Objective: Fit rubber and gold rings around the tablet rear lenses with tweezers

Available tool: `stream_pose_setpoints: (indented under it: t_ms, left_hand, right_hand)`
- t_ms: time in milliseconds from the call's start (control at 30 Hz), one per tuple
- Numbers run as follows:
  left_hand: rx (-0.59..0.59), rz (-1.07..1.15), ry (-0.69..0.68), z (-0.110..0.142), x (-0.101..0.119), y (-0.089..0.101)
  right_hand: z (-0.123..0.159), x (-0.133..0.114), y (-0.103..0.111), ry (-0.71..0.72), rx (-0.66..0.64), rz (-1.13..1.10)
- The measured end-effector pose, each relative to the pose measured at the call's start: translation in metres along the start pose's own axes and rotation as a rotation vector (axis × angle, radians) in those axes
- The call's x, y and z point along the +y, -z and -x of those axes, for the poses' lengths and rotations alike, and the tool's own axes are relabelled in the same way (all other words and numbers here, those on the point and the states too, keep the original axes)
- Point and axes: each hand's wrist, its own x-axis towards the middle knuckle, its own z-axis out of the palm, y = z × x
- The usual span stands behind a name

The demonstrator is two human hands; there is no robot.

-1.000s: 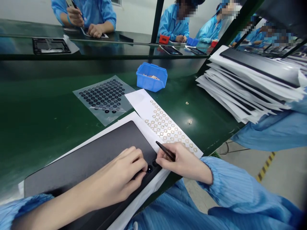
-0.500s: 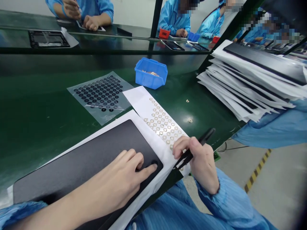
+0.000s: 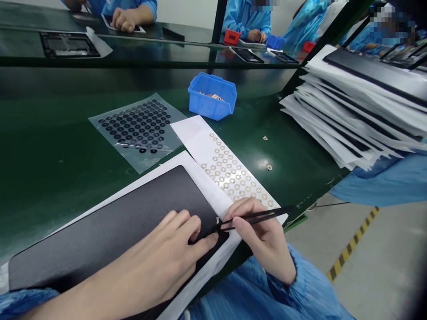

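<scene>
A flat black panel (image 3: 140,204) lies on white sheet wrapping (image 3: 191,161) in front of me. My left hand (image 3: 180,249) rests on it, holding nothing, its index finger stretched to the panel's right corner. My right hand (image 3: 255,231) grips black tweezers (image 3: 267,214), their tips at that corner beside the left fingertip. A tiny pale gold piece (image 3: 218,220) shows at the tips; whether it is pinched I cannot tell. Partly under my right hand lies a white sheet (image 3: 188,129) with rows of gold ring stickers (image 3: 230,174).
A clear sheet of black round stickers (image 3: 136,124) lies at left. Behind it stands a blue bin (image 3: 210,104) holding small gold pieces. Two loose rings, one here (image 3: 269,167), lie on the green table. Wrapped panels (image 3: 360,106) are stacked at right. Co-workers (image 3: 133,13) sit opposite.
My right hand has turned over and moved the tweezers left to the panel's corner. A small gold piece now shows there. My left hand stays nearly in place.
</scene>
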Motion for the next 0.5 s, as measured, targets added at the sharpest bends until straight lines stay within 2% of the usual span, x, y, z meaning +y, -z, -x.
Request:
stream_pose_setpoints:
  t_ms: [500]
  left_hand:
    - [-0.005,-0.026,0.005,0.000,0.003,0.000]
  right_hand:
    - [0.001,0.000,-0.016,0.090,0.133,0.152]
